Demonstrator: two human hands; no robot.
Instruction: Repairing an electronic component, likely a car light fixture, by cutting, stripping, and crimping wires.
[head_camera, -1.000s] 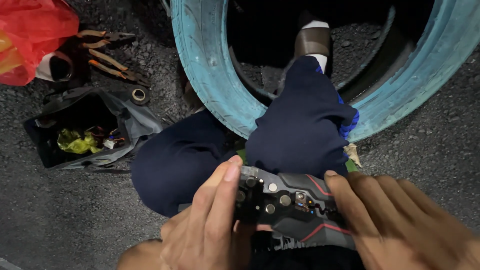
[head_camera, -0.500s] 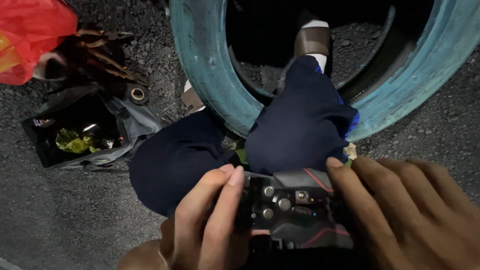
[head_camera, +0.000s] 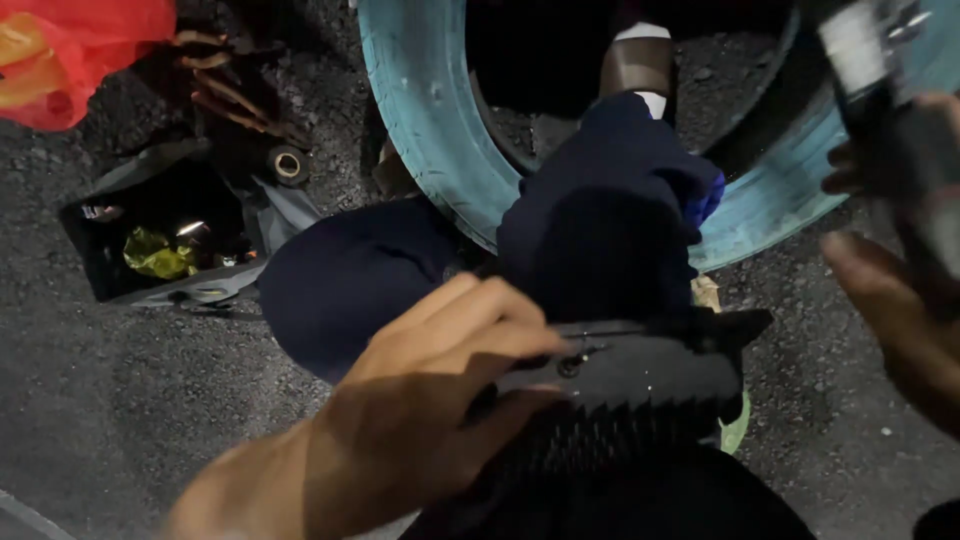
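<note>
My left hand (head_camera: 420, 400) is clenched on the black part (head_camera: 640, 375), pinning it on my lap, just this side of the teal tyre (head_camera: 430, 120), so it stays put. My right hand (head_camera: 900, 250) is raised at the frame's edge around a blurred dark tool (head_camera: 880, 70); I cannot tell how firm that grip is.

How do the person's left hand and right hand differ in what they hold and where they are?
The left hand is low and in the middle, on the black ridged part above the lap. The right hand is raised at the right edge, around a dark, blurred object that I cannot identify. The left hand looks fairly sharp, while the right hand is smeared. Both are bare.
</note>
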